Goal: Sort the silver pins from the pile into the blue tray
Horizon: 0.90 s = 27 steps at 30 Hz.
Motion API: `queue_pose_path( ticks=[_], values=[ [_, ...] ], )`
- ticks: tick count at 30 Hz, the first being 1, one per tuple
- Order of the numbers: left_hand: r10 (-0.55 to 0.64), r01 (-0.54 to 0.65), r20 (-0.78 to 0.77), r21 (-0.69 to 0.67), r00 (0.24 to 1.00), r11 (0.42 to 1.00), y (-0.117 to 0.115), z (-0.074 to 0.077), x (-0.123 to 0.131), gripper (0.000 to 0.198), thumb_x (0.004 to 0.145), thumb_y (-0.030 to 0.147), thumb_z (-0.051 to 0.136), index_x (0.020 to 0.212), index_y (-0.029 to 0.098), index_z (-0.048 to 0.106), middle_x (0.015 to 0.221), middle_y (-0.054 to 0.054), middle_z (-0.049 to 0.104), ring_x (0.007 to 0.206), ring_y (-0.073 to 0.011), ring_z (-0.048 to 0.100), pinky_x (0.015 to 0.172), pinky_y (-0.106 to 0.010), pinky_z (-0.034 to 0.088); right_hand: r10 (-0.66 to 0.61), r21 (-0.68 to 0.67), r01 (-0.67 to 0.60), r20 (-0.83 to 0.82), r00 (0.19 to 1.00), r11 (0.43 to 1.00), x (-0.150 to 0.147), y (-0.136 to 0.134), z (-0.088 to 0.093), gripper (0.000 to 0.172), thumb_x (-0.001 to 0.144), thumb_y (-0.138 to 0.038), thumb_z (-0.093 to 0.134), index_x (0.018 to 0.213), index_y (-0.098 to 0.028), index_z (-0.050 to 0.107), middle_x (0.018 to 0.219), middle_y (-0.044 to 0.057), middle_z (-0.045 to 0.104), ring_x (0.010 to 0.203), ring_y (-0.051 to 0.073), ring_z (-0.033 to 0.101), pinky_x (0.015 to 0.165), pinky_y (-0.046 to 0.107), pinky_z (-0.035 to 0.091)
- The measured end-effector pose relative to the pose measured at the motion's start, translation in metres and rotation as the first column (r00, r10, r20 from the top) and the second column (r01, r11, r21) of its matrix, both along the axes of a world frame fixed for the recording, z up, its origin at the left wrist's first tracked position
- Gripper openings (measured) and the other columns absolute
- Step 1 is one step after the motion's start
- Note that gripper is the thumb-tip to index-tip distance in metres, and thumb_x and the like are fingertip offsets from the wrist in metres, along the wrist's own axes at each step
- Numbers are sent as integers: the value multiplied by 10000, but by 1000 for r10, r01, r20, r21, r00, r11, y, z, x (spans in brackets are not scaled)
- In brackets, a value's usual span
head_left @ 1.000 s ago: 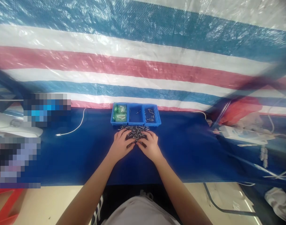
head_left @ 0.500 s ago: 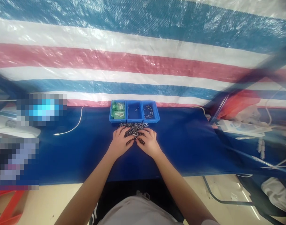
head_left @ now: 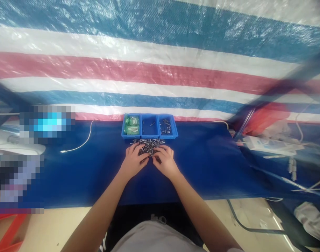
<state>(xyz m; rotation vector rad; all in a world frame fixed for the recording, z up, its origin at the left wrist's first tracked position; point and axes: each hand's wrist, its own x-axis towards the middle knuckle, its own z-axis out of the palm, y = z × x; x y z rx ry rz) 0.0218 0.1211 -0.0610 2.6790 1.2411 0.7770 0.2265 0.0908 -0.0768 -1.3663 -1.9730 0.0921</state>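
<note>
A heap of small dark metal pins or screws (head_left: 149, 145) lies on the blue table surface; their exact kind is too small to tell. My left hand (head_left: 134, 160) rests at the heap's left side, fingers spread and curved over its edge. Mirroring it on the right, my right hand (head_left: 166, 160) touches the heap with bent, parted fingers. Both thumbs point inward at the near side, close to each other. Just beyond the heap stands a blue tray of three compartments (head_left: 149, 136). Its left one holds green-wrapped pale pieces (head_left: 132, 125); the middle and right ones hold loose metal pieces (head_left: 165, 126).
A white cable (head_left: 83, 144) lies on the table to the left, near a white device (head_left: 15, 141). Striped plastic sheeting (head_left: 149, 73) hangs behind the table. To the right are a red bag (head_left: 267, 117), cables and a metal frame.
The view has shifted very slightly. Both hands stay around the heap, with only tiny finger movement; the tray and its contents look the same.
</note>
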Motion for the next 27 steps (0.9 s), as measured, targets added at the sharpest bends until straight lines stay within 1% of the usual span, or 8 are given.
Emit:
queue_pose_path(
  ticks=[5,9,12,15,19,22,24,27],
  values=[
    [-20,19,17,25,1000,999,0,-1,-1,157,914,299,621,1022,304,735,1354,-62,569,1344,-322,415,1052,-537,378,7,17,-6,-43,999,1000,2,0,1,57,929,-241,618,940,-206,662,1092,52,719,1193,280,525,971,448,404],
    [-19,17,52,35,998,999,1,-3,-1,125,904,279,634,991,283,725,1333,-64,587,1338,-316,429,1048,-527,389,23,33,-21,-60,998,999,2,0,4,67,938,-207,608,988,-210,652,1010,41,728,1148,257,555,957,431,407],
    [-13,9,79,53,997,999,0,-3,-2,122,911,264,625,1001,261,708,1304,-65,610,1319,-303,453,1046,-510,395,-1,39,5,-93,996,999,1,2,6,115,945,-189,588,1044,-210,642,1003,53,715,1119,246,567,938,421,422],
    [-7,0,108,68,994,998,0,-4,-2,128,920,244,609,1018,242,692,1248,-69,644,1286,-286,489,1038,-488,402,-21,16,23,-99,995,1000,0,4,8,197,948,-189,574,1137,-213,627,1026,69,700,1100,251,559,927,429,435],
    [2,-10,124,69,992,998,1,-6,-3,136,931,227,588,1027,230,684,1209,-73,666,1260,-277,513,1026,-473,406,-20,-6,20,-102,995,1000,0,7,16,277,963,-181,531,1223,-222,618,1039,81,677,1015,239,567,887,423,470],
    [8,-16,116,69,993,998,1,-8,-3,143,939,223,576,1031,224,685,1201,-73,672,1255,-276,516,1021,-469,405,-16,-12,14,-205,979,1000,-1,10,27,291,979,-193,503,1243,-230,622,1046,83,659,986,214,584,877,389,514],
    [11,-19,112,75,994,997,2,-8,-3,157,940,218,575,1048,225,688,1188,-70,677,1241,-273,522,1014,-466,407,-11,-43,-2,-297,955,999,-2,13,33,260,986,-218,503,1205,-235,642,1036,76,662,941,190,611,820,341,546],
    [13,-21,102,77,995,997,2,-9,-3,182,937,213,576,1077,232,691,1176,-71,679,1233,-270,525,1006,-463,409,-20,-47,2,-373,927,999,-5,16,33,189,976,-259,543,1110,-229,673,968,58,681,804,159,627,725,305,559]
  ],
)
